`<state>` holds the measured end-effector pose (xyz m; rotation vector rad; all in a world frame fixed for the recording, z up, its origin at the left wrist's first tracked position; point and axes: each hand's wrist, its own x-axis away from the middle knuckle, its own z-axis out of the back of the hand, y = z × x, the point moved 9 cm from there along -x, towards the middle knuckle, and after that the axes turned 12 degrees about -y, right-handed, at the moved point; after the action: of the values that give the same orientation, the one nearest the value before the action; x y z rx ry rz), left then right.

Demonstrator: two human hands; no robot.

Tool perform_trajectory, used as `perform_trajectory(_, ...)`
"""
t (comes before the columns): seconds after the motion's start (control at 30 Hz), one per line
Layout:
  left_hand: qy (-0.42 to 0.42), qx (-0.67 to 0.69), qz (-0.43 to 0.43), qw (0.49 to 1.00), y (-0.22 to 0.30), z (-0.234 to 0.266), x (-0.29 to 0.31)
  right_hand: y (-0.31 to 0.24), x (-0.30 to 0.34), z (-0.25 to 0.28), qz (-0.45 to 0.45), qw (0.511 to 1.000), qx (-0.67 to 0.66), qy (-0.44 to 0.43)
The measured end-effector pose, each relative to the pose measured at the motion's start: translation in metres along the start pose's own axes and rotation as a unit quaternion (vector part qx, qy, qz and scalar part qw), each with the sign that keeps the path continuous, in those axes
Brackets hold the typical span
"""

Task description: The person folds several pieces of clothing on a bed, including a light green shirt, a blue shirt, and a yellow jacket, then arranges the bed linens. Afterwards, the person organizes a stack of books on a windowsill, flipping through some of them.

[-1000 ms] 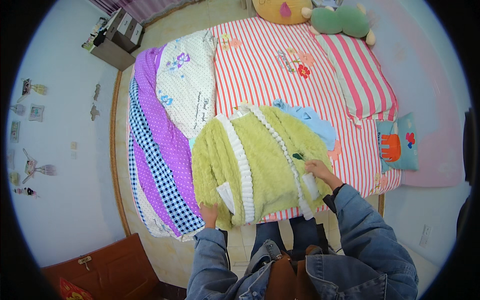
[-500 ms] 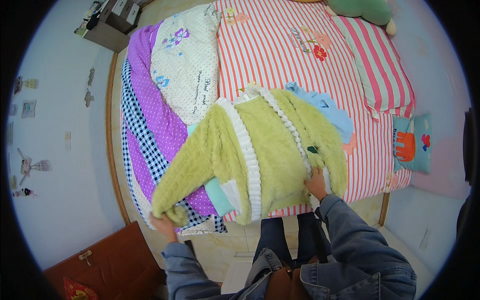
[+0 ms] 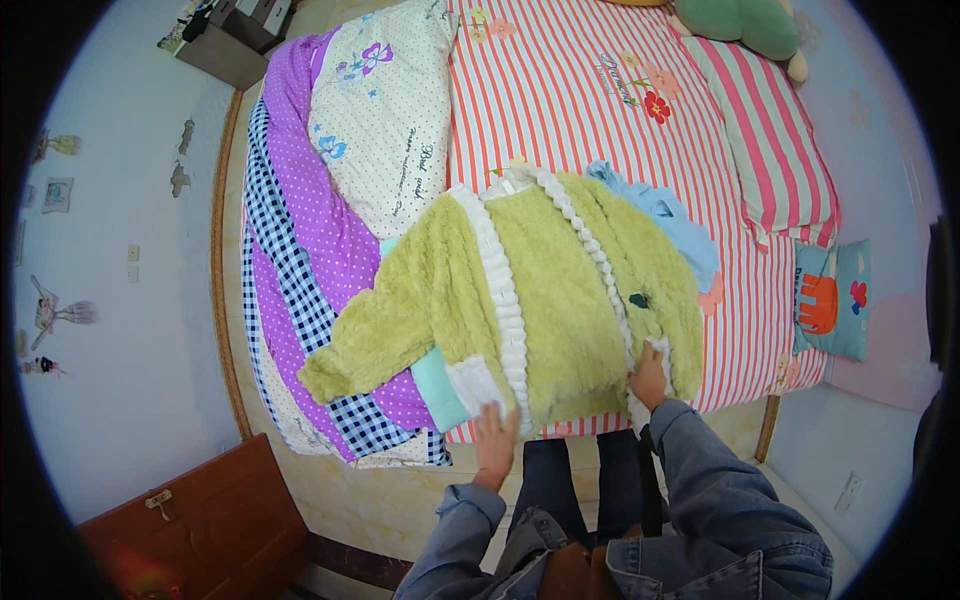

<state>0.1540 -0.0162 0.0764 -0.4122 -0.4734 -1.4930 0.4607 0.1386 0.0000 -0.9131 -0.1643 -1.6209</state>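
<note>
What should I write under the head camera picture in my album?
Left hand and right hand at a fuzzy, white-trimmed, yellow-green jacket spread on a striped bed.

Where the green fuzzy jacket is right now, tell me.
In the head view, the jacket lies mid-picture on the near side of the bed, one sleeve over the purple quilt at left, the blue cloth by its upper right edge.

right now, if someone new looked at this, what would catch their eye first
Probably the fluffy yellow-green jacket, spread at the near edge of the red-and-white striped sheet, with the left hand and right hand at its lower part. Next might come the purple dotted bedding along the left side, then the green plush toy at the top right.
</note>
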Motion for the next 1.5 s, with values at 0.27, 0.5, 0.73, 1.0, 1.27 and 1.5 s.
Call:
perform_trajectory(0.27,0.175,0.316,0.1,0.927,-0.094,0.059,0.005,0.006,-0.014,-0.002,-0.057,0.998,0.036,0.02)
perform_trajectory(0.5,0.133,0.872,0.007,0.471,-0.059,0.08,0.081,0.012,-0.022,-0.001,-0.045,0.998,0.037,-0.026)
perform_trajectory(0.73,-0.224,0.304,-0.209,0.902,0.088,0.045,0.055,0.007,-0.02,-0.018,-0.053,0.995,-0.033,-0.072)
perform_trajectory(1.0,-0.169,0.393,-0.101,0.898,0.078,0.017,0.023,-0.007,-0.015,-0.022,0.108,0.99,-0.078,0.045)
perform_trajectory(1.27,-0.047,0.522,-0.018,0.851,0.028,0.04,-0.043,0.061,-0.031,0.035,-0.102,0.96,-0.258,0.028)
perform_trajectory(1.5,-0.102,0.779,-0.001,0.618,0.032,0.056,-0.095,-0.13,0.137,0.114,0.326,0.915,-0.112,-0.211)
